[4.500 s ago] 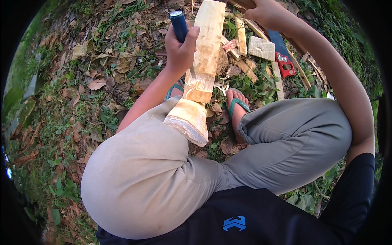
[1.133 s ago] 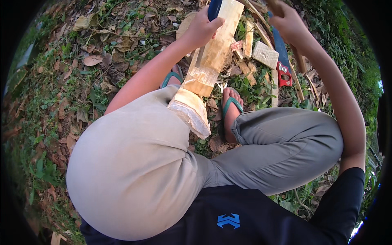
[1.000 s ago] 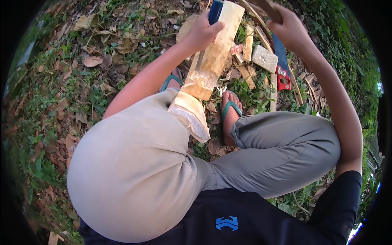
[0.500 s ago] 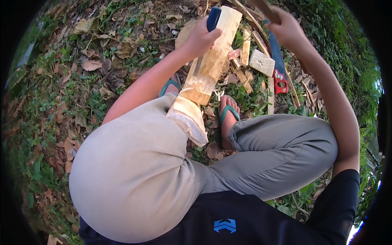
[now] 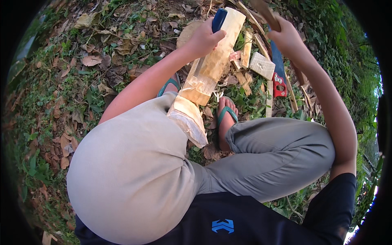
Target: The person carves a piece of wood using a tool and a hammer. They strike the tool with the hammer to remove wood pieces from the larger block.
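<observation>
My left hand (image 5: 207, 39) is closed around the blue handle (image 5: 219, 20) of a chisel. Its blade (image 5: 199, 66) slants down against a pale, carved wood block (image 5: 226, 45), stripped of bark. A deep notch narrows the block toward its near end (image 5: 188, 118), which lies by my left knee. Up at the right, my right hand (image 5: 288, 37) is wrapped around a brown wooden handle (image 5: 267, 15), held apart from the chisel. The far end of that handle runs out at the top edge, so its head cannot be seen.
A handsaw with a red grip (image 5: 279, 85) and blue blade (image 5: 276, 55) lies right of the block. Beside it are a squarish offcut (image 5: 262, 65) and several wood strips (image 5: 246, 47). My sandalled foot (image 5: 226, 116) is close to the block. Dry leaves (image 5: 92, 61) and weeds cover the ground.
My right hand, with the wooden handle, sits slightly lower in the picture. The chisel stays in my left hand against the block, and the whole view has shifted a little.
</observation>
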### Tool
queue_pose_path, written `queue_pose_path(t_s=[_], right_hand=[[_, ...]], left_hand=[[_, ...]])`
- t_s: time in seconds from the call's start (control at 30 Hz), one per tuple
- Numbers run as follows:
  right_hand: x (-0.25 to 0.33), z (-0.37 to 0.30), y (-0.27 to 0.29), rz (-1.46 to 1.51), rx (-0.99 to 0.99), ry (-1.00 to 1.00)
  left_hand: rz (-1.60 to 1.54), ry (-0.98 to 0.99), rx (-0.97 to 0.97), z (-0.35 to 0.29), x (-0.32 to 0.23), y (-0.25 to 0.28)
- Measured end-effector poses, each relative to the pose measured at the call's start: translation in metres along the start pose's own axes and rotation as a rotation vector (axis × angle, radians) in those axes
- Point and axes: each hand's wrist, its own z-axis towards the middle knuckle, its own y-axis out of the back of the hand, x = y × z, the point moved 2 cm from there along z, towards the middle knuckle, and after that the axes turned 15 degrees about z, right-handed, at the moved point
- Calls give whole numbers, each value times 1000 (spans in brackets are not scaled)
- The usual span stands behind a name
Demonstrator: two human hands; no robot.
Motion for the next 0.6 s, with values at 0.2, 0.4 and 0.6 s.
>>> queue_pose_path(t_s=[0.2, 0.4, 0.6], right_hand=[[-7, 7, 23, 66, -125, 58], [-15, 4, 7, -134, 184, -73], [-11, 4, 7, 29, -88, -15]], left_hand=[[18, -46, -3, -3, -11, 0], [10, -16, -14, -6, -3, 3], [27, -12, -24, -3, 0, -1]])
